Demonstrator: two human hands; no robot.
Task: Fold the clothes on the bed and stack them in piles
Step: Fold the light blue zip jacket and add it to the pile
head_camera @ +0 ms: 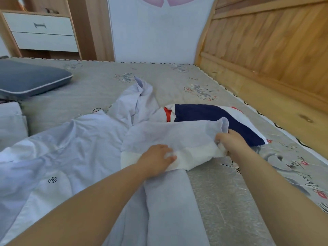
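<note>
A big bed [113,89] with a grey flowered cover fills the room, with a wooden headboard [269,50] on the right. A large pale blue shirt [58,148] lies spread on the bed's near left side. A dark blue, red and white cloth [221,119] sits further back. In the middle lies a small pale garment with a white band [177,139], partly on top of the shirt. The left hand [156,160] holds its near edge, fingers curled over the white band. The right hand [232,141] grips its right end, fingers bunched around the cloth. A blue pillow [28,79] rests far left.
</note>
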